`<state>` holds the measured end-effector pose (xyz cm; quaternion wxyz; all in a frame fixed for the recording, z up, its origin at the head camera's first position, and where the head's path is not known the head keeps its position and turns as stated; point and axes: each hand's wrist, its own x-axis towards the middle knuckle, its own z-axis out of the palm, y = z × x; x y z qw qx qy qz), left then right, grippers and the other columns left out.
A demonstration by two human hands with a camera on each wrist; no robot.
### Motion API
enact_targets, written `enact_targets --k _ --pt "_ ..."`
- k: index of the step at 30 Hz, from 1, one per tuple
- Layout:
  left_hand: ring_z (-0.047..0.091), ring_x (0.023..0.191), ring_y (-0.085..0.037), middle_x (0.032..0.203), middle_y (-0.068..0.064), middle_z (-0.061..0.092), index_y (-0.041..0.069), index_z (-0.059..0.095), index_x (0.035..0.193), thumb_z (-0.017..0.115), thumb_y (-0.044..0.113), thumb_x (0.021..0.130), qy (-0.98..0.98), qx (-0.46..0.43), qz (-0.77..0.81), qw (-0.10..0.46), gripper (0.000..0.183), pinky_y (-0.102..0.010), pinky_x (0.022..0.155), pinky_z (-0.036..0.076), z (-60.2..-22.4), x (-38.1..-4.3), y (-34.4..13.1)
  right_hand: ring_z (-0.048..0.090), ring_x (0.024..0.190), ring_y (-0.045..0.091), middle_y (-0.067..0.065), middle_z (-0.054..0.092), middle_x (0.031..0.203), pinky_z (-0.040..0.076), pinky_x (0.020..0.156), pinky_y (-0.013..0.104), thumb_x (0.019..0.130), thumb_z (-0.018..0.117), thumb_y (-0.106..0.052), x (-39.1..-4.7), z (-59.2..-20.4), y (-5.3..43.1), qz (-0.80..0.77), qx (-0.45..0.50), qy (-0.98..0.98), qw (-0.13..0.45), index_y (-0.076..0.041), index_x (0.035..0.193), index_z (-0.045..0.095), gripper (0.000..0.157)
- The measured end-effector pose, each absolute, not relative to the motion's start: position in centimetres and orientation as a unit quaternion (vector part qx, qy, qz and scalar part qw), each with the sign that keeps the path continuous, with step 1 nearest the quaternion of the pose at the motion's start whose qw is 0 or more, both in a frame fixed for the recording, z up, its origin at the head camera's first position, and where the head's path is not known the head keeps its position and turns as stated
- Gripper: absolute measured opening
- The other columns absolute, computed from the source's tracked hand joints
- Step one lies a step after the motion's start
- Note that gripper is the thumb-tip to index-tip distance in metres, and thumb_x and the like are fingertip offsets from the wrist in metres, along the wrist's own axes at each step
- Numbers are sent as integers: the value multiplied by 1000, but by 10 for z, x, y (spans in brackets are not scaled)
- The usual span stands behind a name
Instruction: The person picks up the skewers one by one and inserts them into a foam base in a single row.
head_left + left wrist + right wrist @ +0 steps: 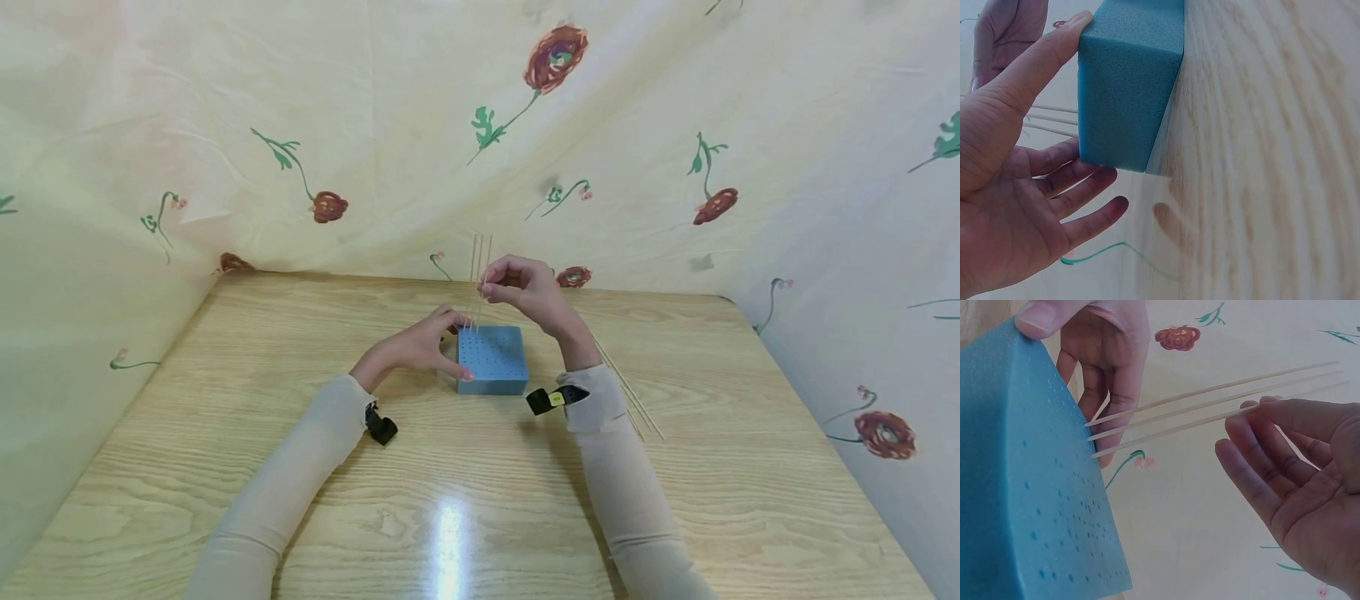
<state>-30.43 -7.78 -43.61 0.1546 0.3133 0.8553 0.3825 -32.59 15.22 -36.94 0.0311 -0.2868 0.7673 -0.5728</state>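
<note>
A blue foam block (495, 358) with rows of small holes in its top lies on the table. Three thin wooden skewers stand in a row at its far left corner. My right hand (525, 287) pinches the rightmost skewer (1172, 430) between thumb and fingertips, partway up; its lower tip meets the block's holed face. The other two skewers (1210, 390) stand by themselves beside it. My left hand (420, 343) holds the block from the left, its thumb (1054, 47) on the near top edge and its fingers around the far edge.
More loose wooden skewers (633, 396) lie on the wooden table (300, 358), to the right and partly under the right forearm. A flower-patterned cloth (420, 125) hangs behind the table and along its sides. Each wrist wears a small black camera on a strap.
</note>
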Motion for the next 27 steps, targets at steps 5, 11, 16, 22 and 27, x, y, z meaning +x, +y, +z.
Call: enact_targets --k 5,11,16,22,27 --pt "43 133 -30 138 -11 40 8 44 148 87 33 82 856 314 380 154 83 -47 114 39 -437 -305 -77 69 90 29 8 70 96 59 82 34 95 70 -4 -325 -367 155 -567 -290 770 33 5 109 67 16" --pt "42 134 -31 137 -12 40 7 44 148 87 31 82 854 315 385 155 83 -48 115 38 -436 -305 -75 70 88 20 15 70 100 59 82 33 96 70 -4 -322 -361 159 -559 -292 775 39 7 112 66 20" --pt "41 135 -32 138 -13 39 6 42 150 87 30 83 853 312 389 157 84 -48 116 37 -435 -305 -75 69 87 16 16 70 101 58 82 31 96 69 -4 -320 -355 163 -550 -285 784 44 10 115 65 25" --pt "42 134 -32 138 -13 40 5 42 150 87 30 83 855 312 385 153 85 -49 115 38 -435 -305 -76 70 92 26 12 71 101 59 84 34 95 70 -5 -319 -352 172 -541 -276 793 42 2 114 68 20" --pt "41 134 -31 140 -12 39 6 41 151 87 32 82 859 308 378 155 87 -48 115 38 -434 -304 -77 70 92 25 15 72 104 59 83 34 95 71 -6 -318 -347 183 -517 -260 815 44 -1 115 69 20"
